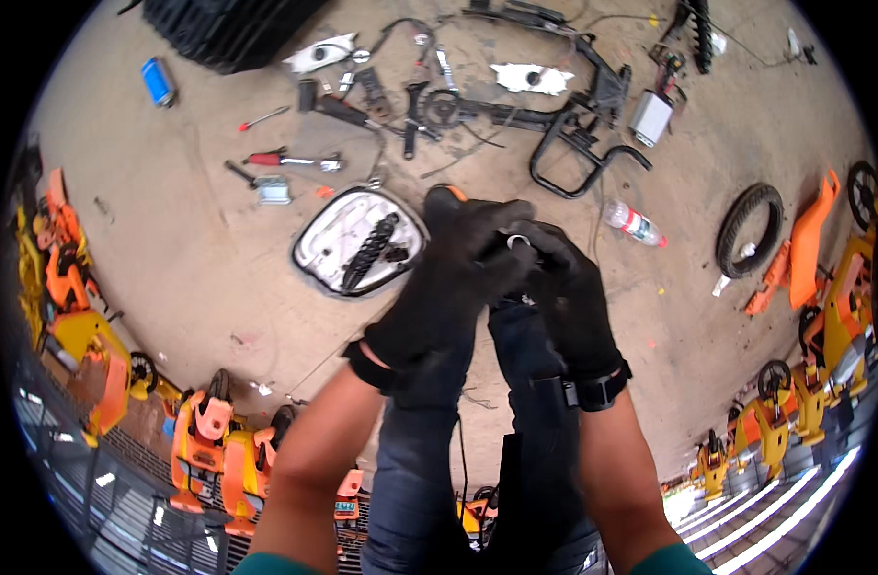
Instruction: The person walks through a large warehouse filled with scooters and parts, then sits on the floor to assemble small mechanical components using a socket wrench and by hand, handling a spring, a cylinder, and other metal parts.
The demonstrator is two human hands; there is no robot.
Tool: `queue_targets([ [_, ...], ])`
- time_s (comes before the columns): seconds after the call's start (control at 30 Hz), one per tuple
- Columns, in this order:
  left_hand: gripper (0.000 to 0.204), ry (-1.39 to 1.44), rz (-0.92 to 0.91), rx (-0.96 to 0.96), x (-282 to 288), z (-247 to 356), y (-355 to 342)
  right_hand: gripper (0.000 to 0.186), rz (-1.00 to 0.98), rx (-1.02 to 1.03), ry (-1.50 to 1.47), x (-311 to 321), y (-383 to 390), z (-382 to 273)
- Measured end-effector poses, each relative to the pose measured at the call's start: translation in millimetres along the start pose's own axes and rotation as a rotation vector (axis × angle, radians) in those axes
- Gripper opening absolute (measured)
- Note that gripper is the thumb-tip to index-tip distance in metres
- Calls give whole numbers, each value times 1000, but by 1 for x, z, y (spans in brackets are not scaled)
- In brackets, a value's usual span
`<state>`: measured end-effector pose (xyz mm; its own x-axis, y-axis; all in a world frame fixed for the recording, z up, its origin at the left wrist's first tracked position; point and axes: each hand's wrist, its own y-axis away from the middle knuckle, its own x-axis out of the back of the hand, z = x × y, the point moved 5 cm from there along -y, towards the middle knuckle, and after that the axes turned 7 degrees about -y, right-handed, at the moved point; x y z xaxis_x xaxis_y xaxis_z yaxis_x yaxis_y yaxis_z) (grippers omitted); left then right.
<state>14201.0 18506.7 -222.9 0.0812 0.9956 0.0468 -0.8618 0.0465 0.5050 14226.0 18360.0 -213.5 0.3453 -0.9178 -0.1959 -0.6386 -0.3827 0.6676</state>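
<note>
- The shallow tray (331, 224) had a rounded dark rim; its right edge ran just beside the left hand (450, 264), and I could not tell whether glove and rim touched.
- Left of the tray a broad stretch of pale floor (218, 287) reached out to a line of yellow and orange machines (84, 335), giving that side the widest room.
- Beyond the tray the space was tight: a red-handled tool (290, 160) lay near its far edge, with a blue can (158, 82) well apart, farther out to the left.
- To the tray's right, past both hands, a black tube frame (546, 144) and a clear bottle (636, 223) bounded the nearer floor; a black tyre (727, 230) and an orange panel (812, 240) stood farther right.
- A dark shoe (444, 203) showed near the tray's upper right edge.
- Inside the tray, a black coil-spring shock absorber (370, 251) lay slantwise on the white lining.
- To the right of the tray, between the fingertips, was a small ring-like piece (517, 241), pale and silvery around a dark middle; gloves hid the rest.
- The left hand and the right hand (568, 292), both black-gloved, pinched that piece together from either side, fingers curled.
</note>
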Motion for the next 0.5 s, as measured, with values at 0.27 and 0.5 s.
queue_targets([
  [0.27,27,446,210,292,-5,28,61,24,111,43,21,-22,53,-35],
  [0.5,34,484,206,267,18,71,97,25,64,-34,-24,-55,78,-67],
])
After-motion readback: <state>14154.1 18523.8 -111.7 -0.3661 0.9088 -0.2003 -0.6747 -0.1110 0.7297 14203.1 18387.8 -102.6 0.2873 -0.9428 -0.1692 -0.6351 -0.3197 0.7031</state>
